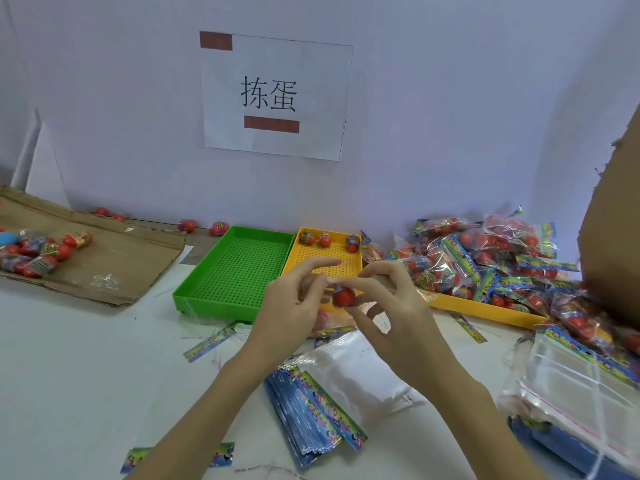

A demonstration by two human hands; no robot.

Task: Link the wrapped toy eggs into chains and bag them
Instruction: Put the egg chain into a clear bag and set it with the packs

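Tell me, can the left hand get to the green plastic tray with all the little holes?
Probably yes. The green plastic tray lies just left of the left hand with nothing between them. But that hand is busy, pinching the wrapped red toy egg together with the right hand, so it would need to let go first.

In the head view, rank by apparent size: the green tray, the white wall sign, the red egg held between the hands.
1. White wall sign
2. Green tray, close to the sign; differing distance leaves true order unsure
3. Red egg, clearly smallest
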